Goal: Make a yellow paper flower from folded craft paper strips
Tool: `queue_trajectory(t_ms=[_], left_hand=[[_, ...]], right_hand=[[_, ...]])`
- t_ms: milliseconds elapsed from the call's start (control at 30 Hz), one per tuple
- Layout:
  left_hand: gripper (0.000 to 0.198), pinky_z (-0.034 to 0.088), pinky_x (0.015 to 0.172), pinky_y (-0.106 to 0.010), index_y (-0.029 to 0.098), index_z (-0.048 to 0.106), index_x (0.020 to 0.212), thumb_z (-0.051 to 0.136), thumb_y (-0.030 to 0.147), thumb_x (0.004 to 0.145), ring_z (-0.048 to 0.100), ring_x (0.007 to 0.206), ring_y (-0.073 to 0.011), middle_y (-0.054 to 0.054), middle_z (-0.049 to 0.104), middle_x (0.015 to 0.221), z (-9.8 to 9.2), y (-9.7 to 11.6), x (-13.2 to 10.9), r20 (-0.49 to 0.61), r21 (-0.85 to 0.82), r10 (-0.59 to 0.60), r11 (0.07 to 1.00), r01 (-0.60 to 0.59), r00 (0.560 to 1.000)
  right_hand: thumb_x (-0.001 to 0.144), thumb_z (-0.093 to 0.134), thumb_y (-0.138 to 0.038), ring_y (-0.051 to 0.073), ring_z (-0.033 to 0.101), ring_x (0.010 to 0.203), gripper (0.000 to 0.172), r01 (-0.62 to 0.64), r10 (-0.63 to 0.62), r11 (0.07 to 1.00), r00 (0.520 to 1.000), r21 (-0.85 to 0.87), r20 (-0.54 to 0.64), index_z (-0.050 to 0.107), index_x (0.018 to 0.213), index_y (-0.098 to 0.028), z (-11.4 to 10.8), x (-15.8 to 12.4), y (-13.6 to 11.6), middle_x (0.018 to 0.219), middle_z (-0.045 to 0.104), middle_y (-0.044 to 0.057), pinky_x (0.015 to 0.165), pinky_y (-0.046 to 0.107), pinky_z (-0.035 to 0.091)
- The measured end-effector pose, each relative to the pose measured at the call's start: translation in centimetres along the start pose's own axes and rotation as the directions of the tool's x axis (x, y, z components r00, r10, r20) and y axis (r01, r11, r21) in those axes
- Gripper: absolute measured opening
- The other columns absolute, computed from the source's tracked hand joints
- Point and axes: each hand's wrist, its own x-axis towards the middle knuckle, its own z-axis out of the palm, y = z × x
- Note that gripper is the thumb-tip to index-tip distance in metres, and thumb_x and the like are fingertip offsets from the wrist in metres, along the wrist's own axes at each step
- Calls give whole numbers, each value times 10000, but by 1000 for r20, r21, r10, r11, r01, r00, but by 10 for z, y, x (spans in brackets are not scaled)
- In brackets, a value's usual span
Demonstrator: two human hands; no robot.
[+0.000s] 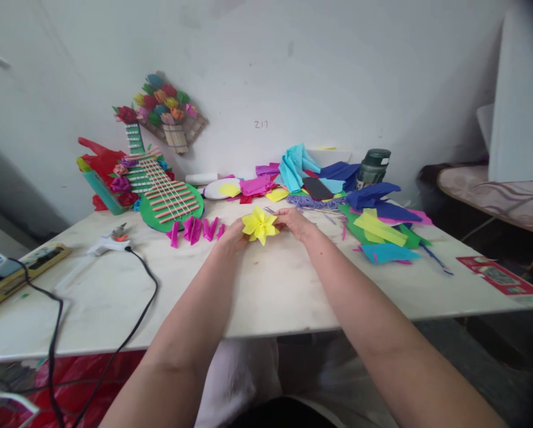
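A yellow folded paper flower (pixel 259 224) is held over the white table (pixel 266 291) near its middle. My left hand (pixel 232 235) grips the flower's left side with its fingers closed. My right hand (pixel 295 222) pinches the flower's right side. Several folded magenta paper pieces (pixel 195 229) lie just left of my left hand.
A white glue gun (pixel 108 242) with a black cord (pixel 137 297) lies at the left. A paper guitar craft (pixel 162 193) leans on the wall. Coloured paper sheets (pixel 373 220), a dark phone (pixel 317 188) and a green jar (pixel 372 167) crowd the back right. A bed (pixel 498 196) is at the right.
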Motion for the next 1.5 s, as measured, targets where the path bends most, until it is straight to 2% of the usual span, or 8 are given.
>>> queue_trajectory(t_ms=[100,267,533,700,967,1133,1333,1500], left_hand=[[429,436,564,-297,145,552,910,506,519,705,580,645,-186,-73,616,691,-1,7,-3,-5,-77,-77,994,76,997],[679,448,534,-299,162,525,975,378,727,628,610,646,-213,-100,631,731,-1,14,-6,50,-86,-80,993,84,996],[441,492,695,-353,172,532,1042,645,279,629,618,785,-215,-96,630,935,-2,14,-16,260,-44,-22,998,35,965],[451,503,724,-320,147,541,1027,648,104,590,608,807,-171,-82,614,968,-2,10,-14,192,-33,54,998,-49,980],[303,487,535,-193,124,607,818,680,57,532,559,578,-80,-25,619,737,-4,5,-5,58,15,81,997,-82,995],[295,447,475,-155,110,625,787,709,77,506,534,554,-65,-18,610,713,-3,6,-5,82,67,75,995,-81,994],[251,513,616,-230,90,629,790,683,79,545,584,634,-112,-46,625,741,1,7,-8,104,46,32,998,-37,994],[229,519,631,-228,93,621,804,628,32,584,598,649,-120,-59,636,762,3,9,-11,34,-64,2,998,0,999]], right_hand=[[515,627,-146,81,479,404,93,-39,42,997,998,60,-50,563,582,-138,0,1,1,454,557,-18,410,202,391],[577,570,-143,81,459,382,45,-114,136,977,985,181,-109,525,578,-139,0,1,1,450,543,-15,393,218,403],[589,537,-117,84,453,367,24,-99,129,969,984,225,-120,527,597,-137,0,1,-1,467,552,-8,401,237,416],[546,532,-89,86,460,372,93,-46,73,974,991,223,-114,509,614,-147,0,1,1,456,532,-31,411,241,430],[561,564,-95,80,462,389,118,-39,33,968,999,248,27,538,668,-136,2,0,3,488,542,-28,416,246,445],[566,556,-88,89,464,386,94,-35,31,970,999,239,19,538,650,-127,4,2,7,477,536,-25,403,259,450],[598,558,-82,83,447,369,87,-39,38,973,999,229,11,531,659,-137,5,3,10,462,524,-33,380,240,426],[609,602,-110,69,425,360,105,-24,15,967,999,254,41,522,666,-148,5,1,9,453,509,-44,388,228,418]])
